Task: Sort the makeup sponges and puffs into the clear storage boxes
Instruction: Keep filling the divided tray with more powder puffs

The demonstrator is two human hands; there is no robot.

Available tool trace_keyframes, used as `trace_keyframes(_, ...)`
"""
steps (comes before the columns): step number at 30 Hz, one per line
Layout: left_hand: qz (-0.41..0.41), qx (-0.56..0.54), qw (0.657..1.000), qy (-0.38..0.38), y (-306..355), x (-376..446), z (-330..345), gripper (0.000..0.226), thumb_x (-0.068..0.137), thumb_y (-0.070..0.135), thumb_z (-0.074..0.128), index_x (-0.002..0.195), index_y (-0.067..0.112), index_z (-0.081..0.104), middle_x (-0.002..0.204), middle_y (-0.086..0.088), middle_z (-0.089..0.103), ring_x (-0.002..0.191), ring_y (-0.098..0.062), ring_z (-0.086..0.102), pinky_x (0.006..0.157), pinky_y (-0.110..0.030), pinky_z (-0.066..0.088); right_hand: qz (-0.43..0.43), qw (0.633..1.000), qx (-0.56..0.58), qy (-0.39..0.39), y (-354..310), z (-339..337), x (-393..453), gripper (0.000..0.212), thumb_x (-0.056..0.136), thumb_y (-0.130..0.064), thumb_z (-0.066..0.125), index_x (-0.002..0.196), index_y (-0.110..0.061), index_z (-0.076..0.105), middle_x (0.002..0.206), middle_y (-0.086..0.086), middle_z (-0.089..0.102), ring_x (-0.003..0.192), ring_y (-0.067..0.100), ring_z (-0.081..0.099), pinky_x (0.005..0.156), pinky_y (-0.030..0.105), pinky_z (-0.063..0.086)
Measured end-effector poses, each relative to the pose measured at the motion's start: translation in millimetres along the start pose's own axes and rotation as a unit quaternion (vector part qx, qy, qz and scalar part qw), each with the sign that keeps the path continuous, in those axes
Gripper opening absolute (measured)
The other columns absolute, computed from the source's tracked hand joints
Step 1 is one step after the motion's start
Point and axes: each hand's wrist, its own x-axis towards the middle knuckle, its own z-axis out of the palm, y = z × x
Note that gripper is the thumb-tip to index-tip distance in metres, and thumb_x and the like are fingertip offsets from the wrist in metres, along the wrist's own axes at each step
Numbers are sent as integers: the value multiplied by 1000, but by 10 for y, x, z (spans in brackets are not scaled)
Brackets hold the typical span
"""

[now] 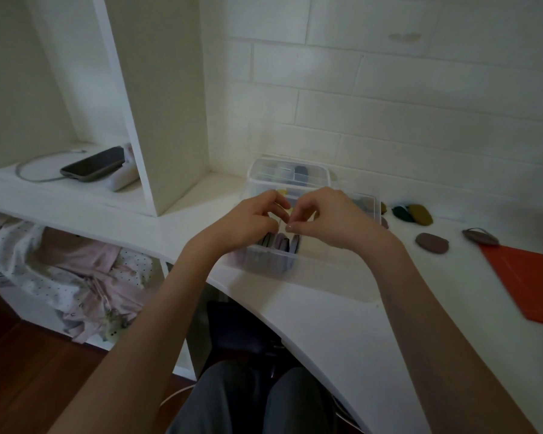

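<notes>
1. Both hands hover over the near clear storage box (311,270): the left hand (251,219) and the right hand (323,214) meet above it, fingers curled toward each other.
2. Between the fingertips a small yellow bit shows, but whether either hand actually pinches it cannot be told (the fingers hide most of it).
3. Inside the near box, several puffs (279,244) stand on edge in a row, dark and mauve, just below the left hand.
4. Behind it stands a second clear box (290,173) with its lid on, against the white brick wall, with dark pieces inside.
5. On the white desk (342,324) to the right lie loose pieces: a dark green and an olive sponge (416,214) touching each other, a mauve puff (432,243), and a grey-brown puff (480,237) with a strap, which rests at the edge of an orange-red sheet (530,283).
6. A phone (93,165) with a cable lies in the shelf niche at left.
</notes>
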Motion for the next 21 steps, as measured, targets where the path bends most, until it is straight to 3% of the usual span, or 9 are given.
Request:
trace_keyframes(2, -2, 1, 1000, 1, 0, 4, 2, 43, 79, -7, 50, 116, 15, 55, 105, 5, 66, 91, -9, 60, 77, -23, 47, 5, 1000, -14, -4, 15, 32, 19, 18, 76, -23, 76, 65, -31, 65, 78, -10, 68, 73, 5, 62, 67, 25, 50)
trace_keyframes(5, -5, 11, 1000, 1, 17, 4, -2, 42, 80, -6, 51, 116, 16, 54, 106, 6, 65, 87, -4, 59, 71, -18, 43, 15, 999, -27, -36, 25, 99, 37, 16, 78, -25, 75, 67, -30, 65, 83, -9, 68, 67, 0, 55, 59, 21, 43)
trace_keyframes(10, -5, 14, 1000, 13, 0, 9, 9, 42, 80, -6, 49, 115, 16, 54, 108, 5, 64, 86, -9, 59, 71, -21, 44, 14, 1000, 16, 21, 60, 63, 54, 9, 78, -33, 74, 73, -30, 67, 79, -5, 70, 76, 9, 64, 71, 32, 52)
trace_keyframes(15, -2, 25, 1000, 12, 2, 16, 12, 43, 80, -6, 47, 115, 18, 54, 103, 9, 65, 99, -11, 59, 76, -20, 45, 10, 999, -15, -48, 7, 47, 5, 9, 76, -28, 78, 73, -22, 71, 87, -5, 70, 67, 2, 55, 60, 20, 44)
trace_keyframes(21, 2, 20, 1000, 19, 1, 7, 17, 42, 79, -6, 46, 114, 16, 56, 102, 9, 64, 99, -15, 60, 77, -23, 46, 10, 1000, -20, 12, -4, 43, 32, 12, 74, -31, 77, 66, -32, 68, 80, -10, 69, 73, 7, 61, 70, 32, 52)
